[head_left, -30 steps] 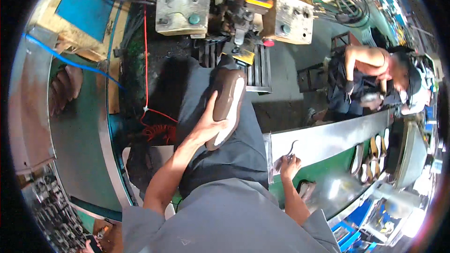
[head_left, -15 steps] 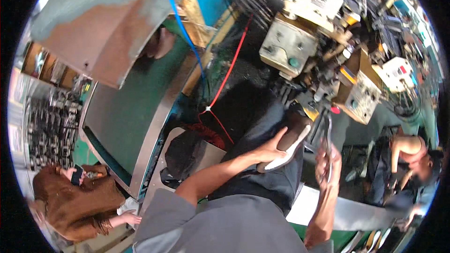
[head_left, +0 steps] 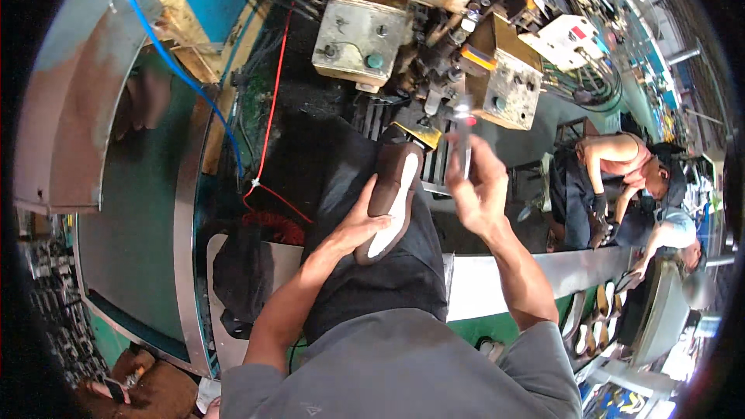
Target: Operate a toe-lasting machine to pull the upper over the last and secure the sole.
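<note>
A brown shoe (head_left: pixel 403 167) with a pale underside lies bottom-up across my dark-trousered thigh. Its heel end points toward me. My left hand (head_left: pixel 358 223) grips the shoe along its left side, thumb over the pale bottom. Off to the right and raised clear of the shoe, my right hand (head_left: pixel 483 190) is closed round a slim metal hand tool (head_left: pixel 463 151). Motion blurs the tool, so its exact kind cannot be made out.
Machines with metal control boxes (head_left: pixel 361 39) stand ahead. At left runs a green conveyor belt (head_left: pixel 140 240); a red cord (head_left: pixel 275 109) hangs nearby. To my right are a metal bench (head_left: pixel 497 283), a rack of shoes (head_left: pixel 597 318) and a seated co-worker (head_left: pixel 613 159).
The whole view has swung, so surroundings sit further left. My right hand has lifted the metal tool up and forward. My left hand still holds the shoe on my thigh.
</note>
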A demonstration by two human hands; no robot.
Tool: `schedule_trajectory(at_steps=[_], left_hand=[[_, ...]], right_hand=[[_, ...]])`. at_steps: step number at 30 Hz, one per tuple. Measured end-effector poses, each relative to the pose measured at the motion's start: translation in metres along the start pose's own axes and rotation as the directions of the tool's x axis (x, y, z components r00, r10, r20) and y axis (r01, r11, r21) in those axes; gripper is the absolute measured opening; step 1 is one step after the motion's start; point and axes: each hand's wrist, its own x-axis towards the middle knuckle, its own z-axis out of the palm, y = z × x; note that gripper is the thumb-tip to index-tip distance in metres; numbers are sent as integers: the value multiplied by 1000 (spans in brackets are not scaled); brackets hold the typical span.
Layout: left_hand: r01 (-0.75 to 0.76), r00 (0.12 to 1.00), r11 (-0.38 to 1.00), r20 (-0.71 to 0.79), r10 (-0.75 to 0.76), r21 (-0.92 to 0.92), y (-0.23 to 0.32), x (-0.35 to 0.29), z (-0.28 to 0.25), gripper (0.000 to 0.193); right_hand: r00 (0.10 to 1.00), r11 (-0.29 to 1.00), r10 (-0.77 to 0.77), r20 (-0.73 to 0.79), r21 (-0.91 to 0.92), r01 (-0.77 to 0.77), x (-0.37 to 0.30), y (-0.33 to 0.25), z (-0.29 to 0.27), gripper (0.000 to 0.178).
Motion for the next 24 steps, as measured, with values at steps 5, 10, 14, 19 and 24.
schedule_trajectory(at_steps=[5,10,14,19,24], left_hand=[[51,998,995,49,-47,-80,6,4,1,109],[60,998,984,38,-55,-165,-1,-1,0,111],[100,995,965,44,-92,-241,7,-3,1,114],[14,1000,964,-9,-17,-266,38,-18,2,105],[-62,937,966,-347,-30,-252,72,-75,-30,105]], right_hand=[[927,690,354,122,-704,-171,-14,84,23,30],[995,820,80,-57,-564,-99,-22,123,14,17],[950,751,308,-58,-597,-280,-18,133,26,33],[909,724,409,77,-634,-272,-24,144,28,27],[909,874,405,-98,-250,-417,-64,154,41,16]])
